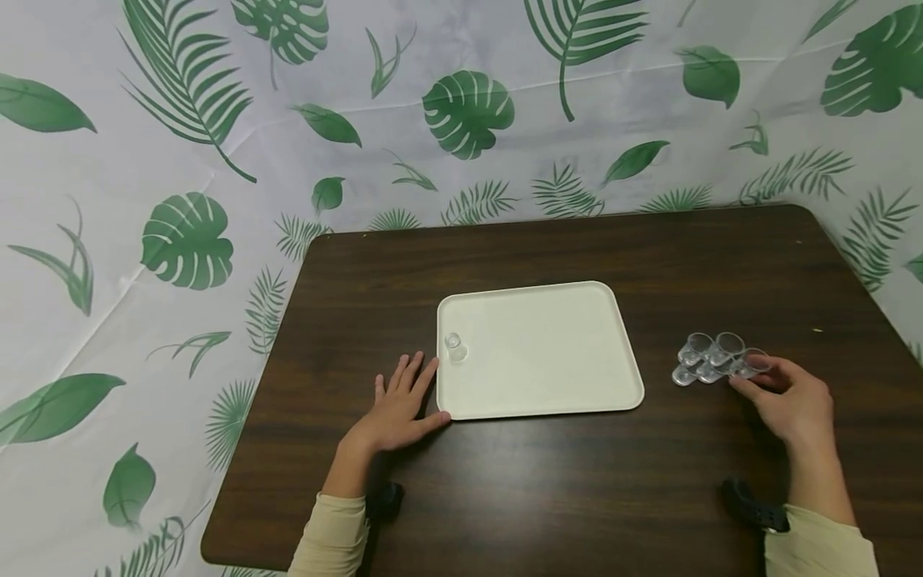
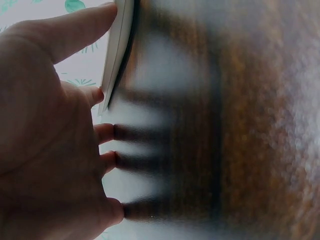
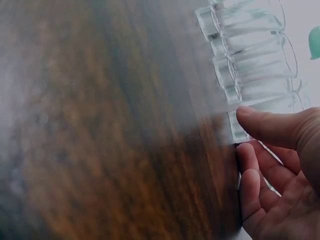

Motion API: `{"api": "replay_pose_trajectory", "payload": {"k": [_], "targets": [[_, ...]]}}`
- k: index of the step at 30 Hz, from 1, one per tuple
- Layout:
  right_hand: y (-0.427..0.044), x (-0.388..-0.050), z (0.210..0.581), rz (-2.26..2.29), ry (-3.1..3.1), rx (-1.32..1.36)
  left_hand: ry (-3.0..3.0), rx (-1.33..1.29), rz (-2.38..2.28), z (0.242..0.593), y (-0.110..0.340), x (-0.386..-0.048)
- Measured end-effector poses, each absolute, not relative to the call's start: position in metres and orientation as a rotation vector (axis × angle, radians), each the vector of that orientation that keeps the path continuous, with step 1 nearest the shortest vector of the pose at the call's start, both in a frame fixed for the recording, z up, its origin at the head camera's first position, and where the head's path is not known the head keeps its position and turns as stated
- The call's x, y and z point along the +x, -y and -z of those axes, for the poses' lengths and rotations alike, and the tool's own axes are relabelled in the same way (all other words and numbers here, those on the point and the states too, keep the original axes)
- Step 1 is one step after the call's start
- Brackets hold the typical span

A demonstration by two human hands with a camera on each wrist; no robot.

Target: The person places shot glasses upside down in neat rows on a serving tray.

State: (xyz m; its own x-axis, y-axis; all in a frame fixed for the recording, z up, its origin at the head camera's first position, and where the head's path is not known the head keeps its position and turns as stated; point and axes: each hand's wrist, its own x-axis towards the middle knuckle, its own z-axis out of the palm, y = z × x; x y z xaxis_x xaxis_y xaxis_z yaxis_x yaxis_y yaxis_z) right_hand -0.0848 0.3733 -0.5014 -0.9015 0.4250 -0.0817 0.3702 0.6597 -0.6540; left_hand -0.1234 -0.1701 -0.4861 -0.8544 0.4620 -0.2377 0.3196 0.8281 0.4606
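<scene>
A cream tray [image 1: 541,349] lies on the dark wooden table. My left hand [image 1: 395,413] rests at its front left corner, fingers spread and thumb touching the rim; the left wrist view shows the thumb [image 2: 75,32] against the tray's edge. One small clear cup [image 1: 454,344] stands on the tray near the left side. To the tray's right, several more clear cups with thick bases [image 1: 710,357] stand close together in rows. My right hand [image 1: 793,401] holds the nearest right cup [image 1: 753,362] between thumb and fingers; the right wrist view shows the thumb [image 3: 270,125] against it.
The table [image 1: 577,497] has rounded corners, and its back edge meets a white cloth [image 1: 404,72] printed with green leaves. The cloth also hangs along the left and right sides. Dark straps with cameras are on both wrists.
</scene>
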Motion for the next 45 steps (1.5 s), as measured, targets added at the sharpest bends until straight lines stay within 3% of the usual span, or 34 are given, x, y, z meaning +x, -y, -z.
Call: {"api": "replay_pose_trajectory", "payload": {"k": [12,23,27,34,45], "targets": [[-0.382,-0.073,0.505,-1.136,2.719,-0.72,-2.672,0.607,-0.579,0.487,0.165,-0.128],[-0.389,-0.063,0.5,-1.647,2.274,-0.72,-2.677,0.625,-0.553,0.483,0.161,-0.13],[-0.385,-0.066,0.486,-1.788,2.091,-0.682,-2.67,0.605,-0.545,0.482,0.161,-0.129],[-0.363,-0.081,0.45,-1.495,2.069,-0.673,-2.666,0.585,-0.564,0.482,0.164,-0.127],[-0.303,-0.117,0.401,-1.3,2.219,-0.335,-2.664,0.576,-0.566,0.482,0.168,-0.124]]}}
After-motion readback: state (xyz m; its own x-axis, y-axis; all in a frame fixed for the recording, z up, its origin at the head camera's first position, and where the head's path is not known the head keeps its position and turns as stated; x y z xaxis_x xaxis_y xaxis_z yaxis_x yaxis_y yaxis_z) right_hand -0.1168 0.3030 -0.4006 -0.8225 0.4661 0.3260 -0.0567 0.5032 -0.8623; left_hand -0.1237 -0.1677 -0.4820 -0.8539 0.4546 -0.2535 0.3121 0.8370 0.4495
